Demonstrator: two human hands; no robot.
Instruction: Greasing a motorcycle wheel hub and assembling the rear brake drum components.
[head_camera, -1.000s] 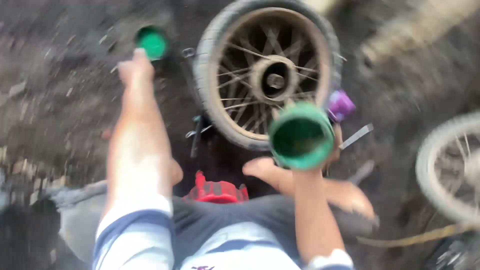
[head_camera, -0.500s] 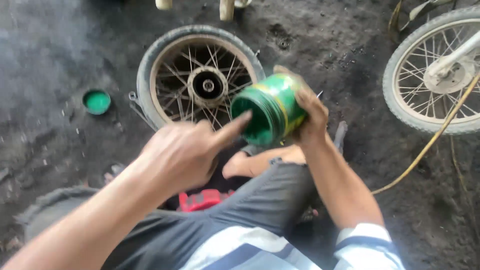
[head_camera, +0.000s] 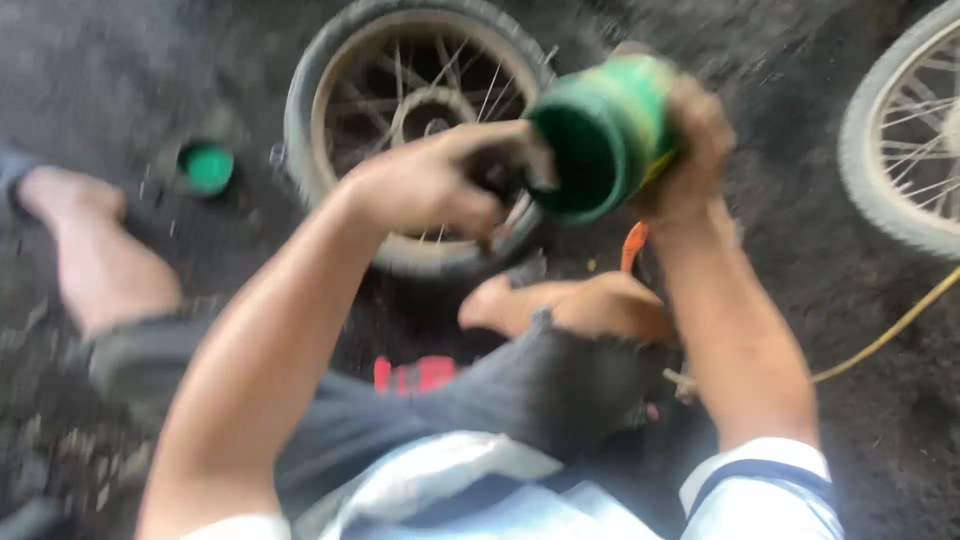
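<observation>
My right hand (head_camera: 690, 140) grips a green round tub (head_camera: 600, 130), held tilted with its open mouth facing left. My left hand (head_camera: 440, 185) is at that mouth, fingers reaching toward or into it; blur hides whether they hold anything. The tub's green lid (head_camera: 207, 167) lies on the dark ground at the left. Behind both hands a spoked motorcycle wheel (head_camera: 330, 90) with its tyre lies flat on the ground.
A second spoked wheel (head_camera: 900, 150) stands at the right edge, with a yellow hose (head_camera: 890, 335) running below it. My bare feet (head_camera: 560, 305) and legs are folded under me on the dirty ground. A red object (head_camera: 415, 375) lies between my legs.
My left hand left the lid on the ground and came across to the tub's mouth. The tub stayed in my right hand, its mouth turned from facing me to facing left.
</observation>
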